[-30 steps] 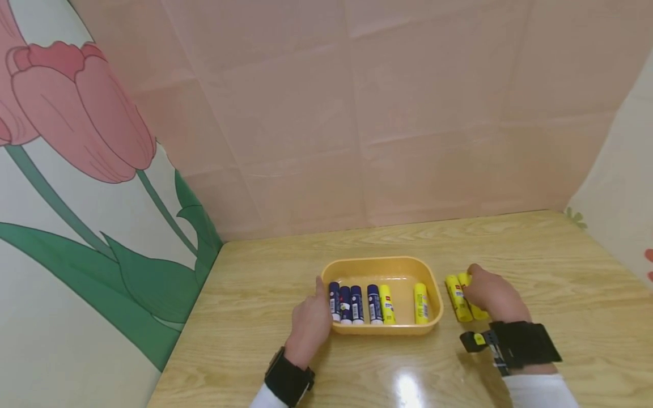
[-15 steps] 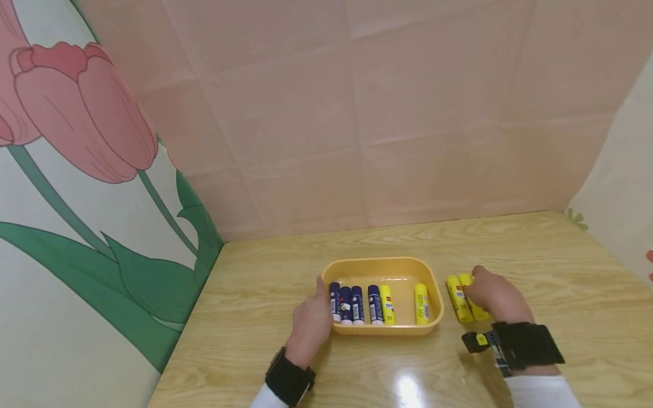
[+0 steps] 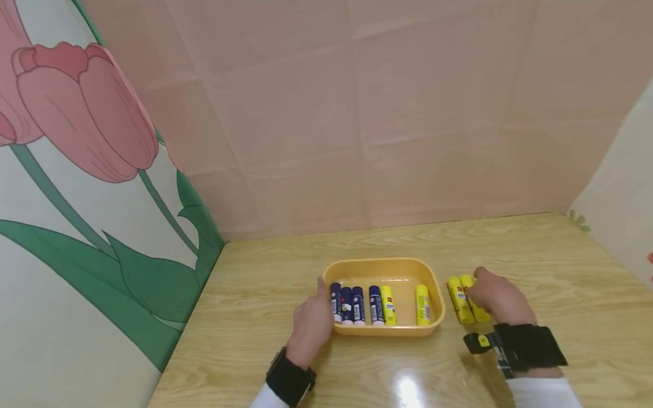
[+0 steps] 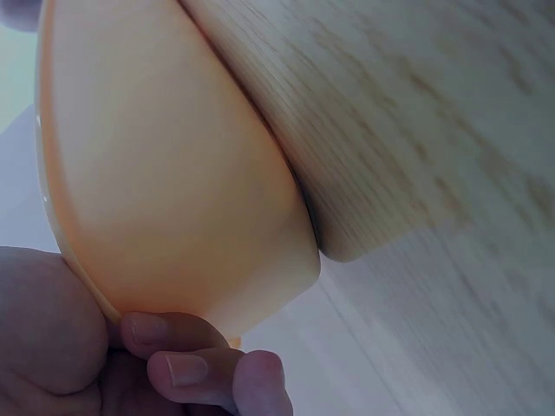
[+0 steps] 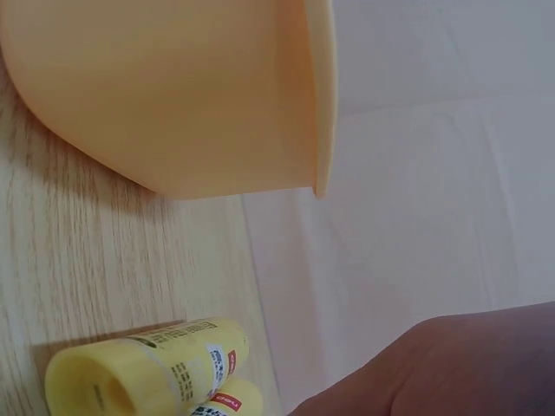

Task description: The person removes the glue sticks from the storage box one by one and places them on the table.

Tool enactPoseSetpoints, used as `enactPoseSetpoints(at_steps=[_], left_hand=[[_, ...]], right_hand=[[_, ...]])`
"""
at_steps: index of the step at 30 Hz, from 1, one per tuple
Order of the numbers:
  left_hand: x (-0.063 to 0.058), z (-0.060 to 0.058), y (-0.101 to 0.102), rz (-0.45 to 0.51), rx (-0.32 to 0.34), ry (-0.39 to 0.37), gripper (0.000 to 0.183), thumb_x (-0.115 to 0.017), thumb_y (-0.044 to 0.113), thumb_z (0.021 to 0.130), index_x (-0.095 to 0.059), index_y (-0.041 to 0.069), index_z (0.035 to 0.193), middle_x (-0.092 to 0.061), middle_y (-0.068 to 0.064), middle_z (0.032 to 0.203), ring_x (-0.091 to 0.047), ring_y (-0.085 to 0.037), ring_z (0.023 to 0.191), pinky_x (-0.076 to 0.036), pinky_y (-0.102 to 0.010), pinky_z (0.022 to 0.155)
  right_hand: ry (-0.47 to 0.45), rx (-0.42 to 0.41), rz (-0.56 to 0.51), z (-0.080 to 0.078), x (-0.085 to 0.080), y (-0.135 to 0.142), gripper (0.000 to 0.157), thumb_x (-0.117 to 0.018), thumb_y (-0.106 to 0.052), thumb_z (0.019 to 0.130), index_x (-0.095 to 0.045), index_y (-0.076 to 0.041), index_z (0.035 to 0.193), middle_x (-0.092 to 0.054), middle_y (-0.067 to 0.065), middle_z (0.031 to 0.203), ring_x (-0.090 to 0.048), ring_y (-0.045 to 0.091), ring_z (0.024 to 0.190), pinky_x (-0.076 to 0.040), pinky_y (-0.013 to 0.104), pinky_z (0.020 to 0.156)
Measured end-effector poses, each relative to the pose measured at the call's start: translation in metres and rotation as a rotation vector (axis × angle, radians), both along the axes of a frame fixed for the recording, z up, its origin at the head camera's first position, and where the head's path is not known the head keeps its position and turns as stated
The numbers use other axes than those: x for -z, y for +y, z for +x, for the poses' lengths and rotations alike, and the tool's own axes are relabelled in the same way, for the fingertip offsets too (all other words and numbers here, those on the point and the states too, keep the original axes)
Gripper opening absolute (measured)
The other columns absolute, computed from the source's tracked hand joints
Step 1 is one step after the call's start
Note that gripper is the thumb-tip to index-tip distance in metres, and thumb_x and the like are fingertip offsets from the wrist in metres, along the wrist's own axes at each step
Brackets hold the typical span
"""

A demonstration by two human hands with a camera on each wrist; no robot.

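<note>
My left hand (image 3: 312,320) grips the left end of a yellow-orange plastic tray (image 3: 382,331); in the left wrist view its thumb and curled fingers (image 4: 178,334) pinch the rim. Several navy glue sticks (image 3: 376,306) lie in the tray's left half, beside a yellow glue stick (image 3: 389,306). Another yellow glue stick (image 3: 423,305) lies near its right end. Right of the tray, two yellow glue sticks lie side by side on the table. My right hand (image 3: 502,297) holds the outer glue stick (image 3: 478,311), its fingertips largely hidden; the inner glue stick (image 3: 460,300) lies against it.
The wooden table (image 3: 255,283) meets a pink-covered wall (image 3: 382,141) at the back. A tulip-painted panel (image 3: 87,198) stands along the left edge, and a pale panel (image 3: 622,209) on the right. Both wrists wear black straps (image 3: 530,347).
The whole head view has shifted very slightly. Both hands, the tray and the glue sticks keep the same places relative to one another.
</note>
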State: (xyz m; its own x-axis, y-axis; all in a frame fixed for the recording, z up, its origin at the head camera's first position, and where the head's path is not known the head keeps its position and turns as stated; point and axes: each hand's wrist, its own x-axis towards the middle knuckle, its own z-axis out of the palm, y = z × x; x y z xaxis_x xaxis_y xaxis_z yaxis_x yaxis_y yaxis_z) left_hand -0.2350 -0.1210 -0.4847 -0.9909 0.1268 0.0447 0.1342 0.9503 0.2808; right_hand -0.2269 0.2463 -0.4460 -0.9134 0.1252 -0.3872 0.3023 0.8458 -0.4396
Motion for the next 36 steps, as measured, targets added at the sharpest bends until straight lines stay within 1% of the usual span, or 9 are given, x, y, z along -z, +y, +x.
enactPoseSetpoints(at_steps=[5, 9, 12, 16, 20, 24, 27, 31, 36], left_hand=[[0.0, -0.001, 0.0, -0.042, 0.01, 0.038, 0.06, -0.052, 0.014, 0.101, -0.03, 0.0, 0.155, -0.046, -0.002, 0.058, -0.046, -0.016, 0.051, -0.042, -0.032, 0.05], [0.0, 0.0, 0.0, -0.034, 0.009, 0.028, 0.061, -0.052, 0.013, 0.101, -0.029, 0.001, 0.156, -0.046, -0.002, 0.057, -0.045, -0.016, 0.05, -0.04, -0.031, 0.049], [0.0, 0.0, 0.0, -0.021, 0.006, 0.015, 0.062, -0.052, 0.013, 0.101, -0.028, 0.001, 0.156, -0.046, -0.002, 0.057, -0.045, -0.016, 0.05, -0.039, -0.03, 0.049], [-0.001, 0.0, 0.0, -0.017, 0.006, 0.015, 0.062, -0.051, 0.013, 0.101, -0.027, 0.001, 0.157, -0.046, -0.002, 0.057, -0.045, -0.016, 0.05, -0.039, -0.03, 0.048], [-0.001, 0.001, 0.0, -0.013, 0.009, 0.021, 0.061, -0.051, 0.014, 0.101, -0.028, 0.001, 0.156, -0.046, -0.002, 0.057, -0.045, -0.016, 0.05, -0.039, -0.03, 0.048], [-0.002, 0.002, 0.0, 0.013, 0.0, -0.003, 0.061, -0.05, 0.014, 0.102, -0.026, 0.002, 0.157, -0.047, -0.002, 0.058, -0.045, -0.017, 0.05, -0.037, -0.029, 0.048], [-0.003, 0.002, -0.002, 0.017, 0.004, 0.006, 0.06, -0.049, 0.014, 0.102, -0.027, 0.002, 0.157, -0.047, -0.002, 0.057, -0.045, -0.017, 0.05, -0.038, -0.03, 0.048], [-0.003, 0.002, -0.002, 0.013, 0.019, 0.039, 0.058, -0.049, 0.015, 0.102, -0.03, -0.001, 0.155, -0.046, -0.001, 0.055, -0.045, -0.016, 0.049, -0.041, -0.031, 0.049], [-0.005, 0.002, -0.003, 0.016, 0.023, 0.039, 0.059, -0.049, 0.015, 0.102, -0.03, -0.001, 0.155, -0.046, -0.001, 0.056, -0.045, -0.016, 0.05, -0.042, -0.031, 0.05]], right_hand=[[-0.009, 0.007, -0.012, 0.002, -0.004, 0.0, 0.067, -0.05, -0.021, 0.096, -0.023, 0.017, 0.144, -0.04, 0.046, 0.132, -0.053, 0.042, 0.096, -0.049, 0.057, 0.08], [-0.011, 0.005, -0.015, 0.002, -0.007, -0.001, 0.069, -0.051, -0.023, 0.097, -0.021, 0.017, 0.145, -0.039, 0.048, 0.133, -0.054, 0.044, 0.098, -0.049, 0.06, 0.08], [-0.017, 0.012, -0.021, 0.002, -0.01, -0.002, 0.07, -0.052, -0.023, 0.097, -0.022, 0.017, 0.146, -0.04, 0.047, 0.132, -0.055, 0.044, 0.097, -0.05, 0.059, 0.078], [-0.016, 0.021, -0.017, 0.003, -0.015, -0.005, 0.07, -0.052, -0.022, 0.096, -0.021, 0.016, 0.147, -0.037, 0.047, 0.135, -0.052, 0.05, 0.103, -0.048, 0.064, 0.082], [0.019, 0.013, 0.004, 0.004, -0.02, -0.009, 0.069, -0.052, -0.022, 0.094, -0.026, 0.017, 0.145, -0.039, 0.047, 0.134, -0.052, 0.052, 0.106, -0.047, 0.066, 0.083], [0.07, 0.005, 0.037, 0.005, -0.027, -0.016, 0.065, -0.055, -0.024, 0.095, -0.034, 0.019, 0.139, -0.046, 0.045, 0.128, -0.055, 0.049, 0.1, -0.048, 0.063, 0.082], [0.108, -0.004, 0.051, 0.005, -0.032, -0.023, 0.063, -0.056, -0.025, 0.095, -0.037, 0.019, 0.136, -0.05, 0.043, 0.124, -0.057, 0.045, 0.095, -0.05, 0.06, 0.079], [0.166, -0.018, 0.063, 0.01, -0.038, -0.032, 0.06, -0.055, -0.025, 0.095, -0.041, 0.018, 0.134, -0.056, 0.039, 0.116, -0.058, 0.038, 0.086, -0.051, 0.051, 0.069], [0.214, -0.026, 0.089, 0.018, -0.046, -0.049, 0.057, -0.057, -0.025, 0.096, -0.043, 0.016, 0.133, -0.058, 0.036, 0.11, -0.055, 0.033, 0.078, -0.049, 0.039, 0.06]])
